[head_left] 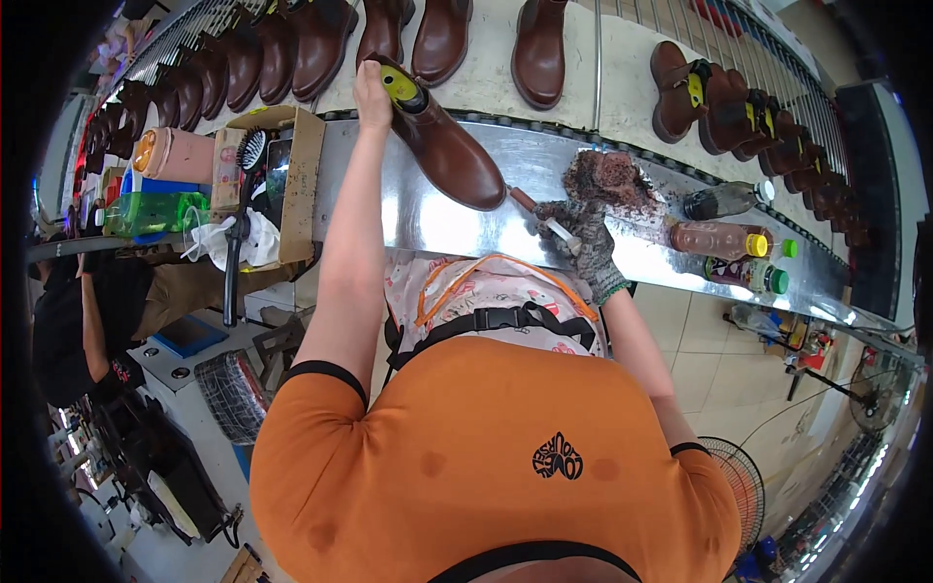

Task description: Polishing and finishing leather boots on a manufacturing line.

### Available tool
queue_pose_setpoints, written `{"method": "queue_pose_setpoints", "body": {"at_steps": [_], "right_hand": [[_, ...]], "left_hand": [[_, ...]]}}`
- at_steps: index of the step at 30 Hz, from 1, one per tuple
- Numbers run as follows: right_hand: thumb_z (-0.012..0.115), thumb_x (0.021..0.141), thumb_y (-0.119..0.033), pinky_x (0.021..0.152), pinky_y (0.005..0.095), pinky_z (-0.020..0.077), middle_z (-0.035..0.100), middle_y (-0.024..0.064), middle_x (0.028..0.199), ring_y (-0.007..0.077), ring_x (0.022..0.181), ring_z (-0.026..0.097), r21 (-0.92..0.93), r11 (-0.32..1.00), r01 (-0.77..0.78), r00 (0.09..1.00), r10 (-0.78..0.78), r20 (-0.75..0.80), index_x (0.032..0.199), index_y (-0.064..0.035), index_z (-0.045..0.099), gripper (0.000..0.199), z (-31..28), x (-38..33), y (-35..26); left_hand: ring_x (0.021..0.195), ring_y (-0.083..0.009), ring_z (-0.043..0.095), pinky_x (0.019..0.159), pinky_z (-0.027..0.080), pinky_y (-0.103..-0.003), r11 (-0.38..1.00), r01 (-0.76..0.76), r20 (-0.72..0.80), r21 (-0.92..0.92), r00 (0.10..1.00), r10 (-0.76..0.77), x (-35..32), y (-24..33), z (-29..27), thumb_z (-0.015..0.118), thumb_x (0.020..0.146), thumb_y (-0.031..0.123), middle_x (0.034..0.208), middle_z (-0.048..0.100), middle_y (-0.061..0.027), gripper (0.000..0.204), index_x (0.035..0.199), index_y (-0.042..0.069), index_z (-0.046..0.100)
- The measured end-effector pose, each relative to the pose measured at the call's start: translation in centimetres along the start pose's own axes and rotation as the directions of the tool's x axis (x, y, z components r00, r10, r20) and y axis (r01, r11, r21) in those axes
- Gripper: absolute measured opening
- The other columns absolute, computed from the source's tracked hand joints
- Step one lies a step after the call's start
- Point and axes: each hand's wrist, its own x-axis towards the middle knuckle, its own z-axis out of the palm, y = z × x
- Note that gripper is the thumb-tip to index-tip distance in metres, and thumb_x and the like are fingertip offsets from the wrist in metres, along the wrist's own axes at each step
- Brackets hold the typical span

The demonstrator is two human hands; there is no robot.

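1. Running across the head view, a shiny metal workbench is stretching from left to right, with a pale conveyor lying beyond it on the far side.
2. Rows of brown boots are standing along the conveyor, from far left to far right.
3. On the bench, a brown ankle boot is lying tilted, its toe pointing near and right, with a yellow shoe last showing in its opening.
4. The left hand is gripping the boot at its opening, fingers curled around the top edge.
5. The right hand, wearing a dark stained glove, is closing its fingers around a small brush handle, just right of the boot's toe without clearly touching it.
6. A dark, stained rag is lying on the bench just beyond the right hand.
7. Three plastic bottles are lying farther right on the bench.
8. At the left, a cardboard box is holding a black brush and tools, with a green bottle beside it.
9. Another person in black is working at the far left.
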Motion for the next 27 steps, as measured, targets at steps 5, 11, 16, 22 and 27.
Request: {"method": "queue_pose_setpoints", "body": {"at_steps": [5, 11, 16, 22, 27], "right_hand": [[0.027, 0.082, -0.075, 0.053, 0.0209, 0.0477, 0.066, 0.0127, 0.083, 0.0133, 0.067, 0.061, -0.010, 0.999, 0.052, 0.999, -0.053, -0.014, 0.101, 0.0000, 0.063, 0.085, -0.4, -1.1, -0.7], [0.020, 0.089, -0.067, 0.039, 0.0146, 0.0287, 0.065, 0.0050, 0.078, 0.0032, 0.046, 0.044, -0.155, 0.979, 0.131, 0.979, -0.152, -0.134, 0.101, -0.0049, 0.066, 0.078, 1.6, -2.7, -2.9], [0.038, 0.091, -0.036, 0.055, 0.0202, 0.0476, 0.066, 0.0080, 0.082, 0.0114, 0.068, 0.061, -0.321, 0.936, 0.143, 0.968, -0.200, -0.152, 0.100, -0.0023, 0.066, 0.045, 2.3, -3.1, -3.7], [0.045, 0.082, -0.011, 0.057, 0.0212, 0.0462, 0.066, 0.0051, 0.082, 0.0093, 0.070, 0.060, -0.611, 0.768, 0.193, 0.935, -0.332, -0.122, 0.098, -0.0067, 0.069, 0.029, 2.3, -2.2, -3.4], [0.047, 0.081, -0.009, 0.064, 0.0247, 0.0484, 0.068, 0.0054, 0.084, 0.0122, 0.071, 0.062, -0.676, 0.688, 0.263, 0.914, -0.402, -0.054, 0.100, -0.0074, 0.068, 0.028, 2.5, -2.1, -3.6]], "left_hand": [[0.092, -0.0364, 0.058, 0.080, 0.042, -0.041, 0.839, -0.224, 0.113, 0.495, 0.975, 0.193, -0.1, 1.6, -1.5, 0.035, 0.091, 0.058, 0.096, 0.060, -0.0210, 0.063, 0.113, 0.001, 0.049], [0.093, -0.0458, 0.055, 0.076, 0.042, -0.047, 0.744, -0.269, 0.082, 0.612, 0.957, 0.279, -3.0, 3.6, -2.7, 0.038, 0.087, 0.063, 0.091, 0.060, -0.0259, 0.066, 0.111, 0.002, 0.047], [0.092, -0.0452, 0.057, 0.076, 0.042, -0.048, 0.683, -0.176, 0.031, 0.709, 0.975, 0.220, -6.4, 4.4, -4.3, 0.041, 0.081, 0.070, 0.092, 0.061, -0.0263, 0.078, 0.113, -0.001, 0.044], [0.080, -0.0405, 0.062, 0.069, 0.047, -0.042, 0.689, -0.087, -0.055, 0.719, 0.982, 0.181, -12.2, 7.2, -4.6, 0.069, 0.067, 0.063, 0.081, 0.061, -0.0223, 0.078, 0.105, -0.001, 0.045], [0.074, -0.0307, 0.063, 0.068, 0.049, -0.038, 0.657, 0.120, -0.115, 0.744, 0.992, -0.051, -17.3, 11.3, -2.5, 0.085, 0.056, 0.040, 0.078, 0.061, -0.0143, 0.068, 0.098, 0.003, 0.047]]}}
